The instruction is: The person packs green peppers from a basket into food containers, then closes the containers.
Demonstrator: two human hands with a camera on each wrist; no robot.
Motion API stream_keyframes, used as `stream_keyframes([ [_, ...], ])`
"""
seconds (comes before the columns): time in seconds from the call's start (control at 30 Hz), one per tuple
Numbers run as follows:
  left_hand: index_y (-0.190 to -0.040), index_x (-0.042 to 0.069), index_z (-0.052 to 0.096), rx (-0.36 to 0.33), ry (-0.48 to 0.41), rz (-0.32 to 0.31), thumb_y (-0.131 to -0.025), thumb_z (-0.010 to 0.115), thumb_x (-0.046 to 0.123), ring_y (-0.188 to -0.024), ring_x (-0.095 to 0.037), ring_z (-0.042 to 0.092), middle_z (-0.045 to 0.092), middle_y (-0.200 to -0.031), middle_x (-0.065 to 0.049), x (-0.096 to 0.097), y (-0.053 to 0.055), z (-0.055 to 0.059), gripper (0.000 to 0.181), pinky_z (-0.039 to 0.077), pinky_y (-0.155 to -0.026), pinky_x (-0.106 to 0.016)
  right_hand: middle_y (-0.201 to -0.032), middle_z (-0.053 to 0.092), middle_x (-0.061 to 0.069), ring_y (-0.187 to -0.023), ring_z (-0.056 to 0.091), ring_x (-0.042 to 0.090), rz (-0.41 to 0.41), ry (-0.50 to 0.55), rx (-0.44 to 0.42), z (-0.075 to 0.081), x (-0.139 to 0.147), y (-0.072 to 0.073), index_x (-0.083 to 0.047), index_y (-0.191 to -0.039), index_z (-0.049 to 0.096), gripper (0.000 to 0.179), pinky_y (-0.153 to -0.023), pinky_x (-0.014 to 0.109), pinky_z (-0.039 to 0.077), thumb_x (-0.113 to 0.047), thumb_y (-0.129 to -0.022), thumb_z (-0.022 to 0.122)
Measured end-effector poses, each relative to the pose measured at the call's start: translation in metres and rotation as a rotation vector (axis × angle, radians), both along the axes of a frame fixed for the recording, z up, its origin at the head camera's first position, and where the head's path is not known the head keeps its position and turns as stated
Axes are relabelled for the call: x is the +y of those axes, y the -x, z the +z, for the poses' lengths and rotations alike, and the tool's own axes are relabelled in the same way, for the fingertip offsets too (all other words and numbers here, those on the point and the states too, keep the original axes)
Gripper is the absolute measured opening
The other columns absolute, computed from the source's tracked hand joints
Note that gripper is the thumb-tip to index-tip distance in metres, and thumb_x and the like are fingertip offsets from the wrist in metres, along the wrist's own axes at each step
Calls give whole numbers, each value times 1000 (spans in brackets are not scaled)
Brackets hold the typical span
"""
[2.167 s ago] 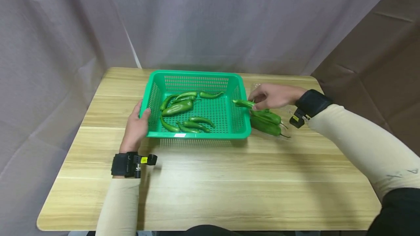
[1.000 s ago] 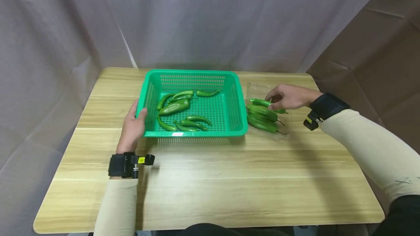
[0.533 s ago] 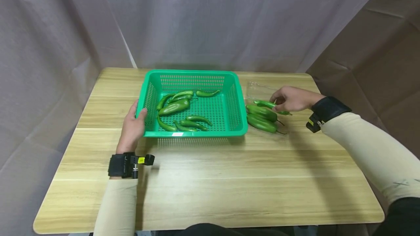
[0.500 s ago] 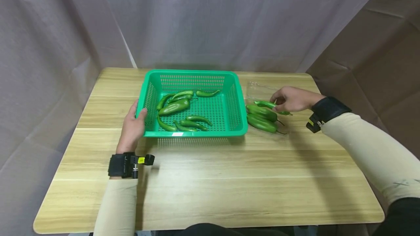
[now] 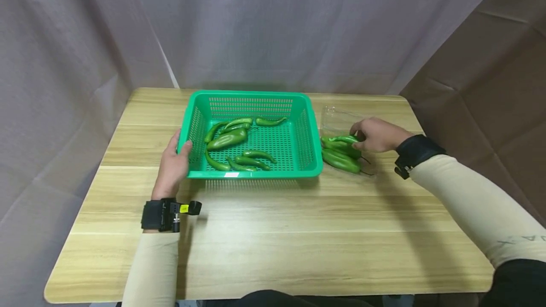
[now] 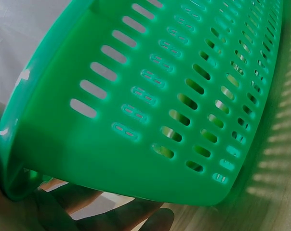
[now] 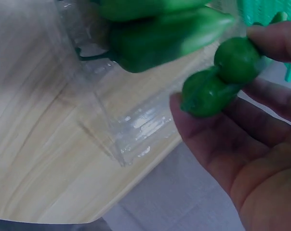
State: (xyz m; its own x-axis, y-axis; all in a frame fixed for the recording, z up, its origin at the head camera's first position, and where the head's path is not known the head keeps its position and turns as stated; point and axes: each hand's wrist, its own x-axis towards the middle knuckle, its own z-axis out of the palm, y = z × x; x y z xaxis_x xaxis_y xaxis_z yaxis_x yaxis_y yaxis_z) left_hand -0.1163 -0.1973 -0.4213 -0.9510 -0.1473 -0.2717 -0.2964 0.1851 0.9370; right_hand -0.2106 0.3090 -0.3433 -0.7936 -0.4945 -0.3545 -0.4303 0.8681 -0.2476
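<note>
My left hand (image 5: 171, 167) grips the left rim of a green plastic basket (image 5: 256, 174), thumb over the edge. In the left wrist view, its fingers (image 6: 121, 214) reach around the basket's outer side. Inside the basket lie several thin green chili peppers (image 5: 259, 155) and a thicker green pepper (image 5: 228, 139). On the right, my right hand (image 5: 377, 135) pinches a slim green chili pepper (image 5: 341, 139) just above a clear plastic tray. The right wrist view shows two rounded green ends (image 7: 237, 60) between thumb and fingers; whether they are two peppers I cannot tell.
The clear plastic tray (image 5: 334, 116) stands against the basket's right side, with larger stemmed green peppers (image 5: 341, 161) in it. Both rest on a wooden table (image 5: 277, 245). Grey curtains (image 5: 256, 27) hang behind, and a brown cloth (image 5: 490, 108) on the right.
My right hand has carried the chili pepper from the basket's right rim back over the tray, then slightly down toward the larger peppers. My left hand has kept its grip on the basket.
</note>
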Motion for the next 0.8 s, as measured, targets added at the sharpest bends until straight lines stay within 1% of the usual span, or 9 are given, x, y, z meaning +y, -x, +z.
stream_keyframes([
  [0.17,-169,31,13,-9,6,3,-113,38,39,-144,-37,45,29,-172,-10,0,0,0,61,43,-114,-55,-102,74,15,-89,66,26,17,-29,69,-12,-7,-4,6,-118,70,32,-81,48,56,-14,-94,74],
  [0.33,-169,31,14,-9,9,3,-113,38,39,-142,-36,46,31,-171,-10,1,0,0,61,44,-112,-53,-109,74,20,-92,68,28,47,-47,136,-25,-12,-9,8,-119,69,35,-82,49,57,-15,-93,75],
  [0.43,-169,30,14,-7,7,1,-113,38,39,-142,-36,46,30,-171,-10,1,0,0,61,44,-112,-54,-109,72,21,-90,67,28,53,-62,179,-33,-14,-11,8,-118,68,36,-80,49,57,-15,-92,77],
  [0.53,-169,31,14,-3,-2,3,-113,38,38,-146,-35,43,29,-172,-9,1,0,0,61,42,-115,-54,-109,68,21,-90,65,30,38,-81,222,-39,-15,-13,8,-119,67,39,-79,49,56,-15,-90,79],
  [0.63,-168,32,14,2,-12,3,-113,38,37,-148,-35,40,28,-172,-8,1,0,0,61,40,-117,-55,-109,66,20,-93,63,31,-7,-86,249,-43,-16,-14,6,-120,65,41,-80,50,55,-15,-88,81],
  [0.8,-168,33,14,-1,-11,5,-113,38,37,-147,-35,42,29,-172,-8,1,0,0,61,41,-116,-55,-107,63,20,-98,61,36,-57,-88,315,-48,-15,-16,3,-116,62,39,-81,54,55,-14,-86,82],
])
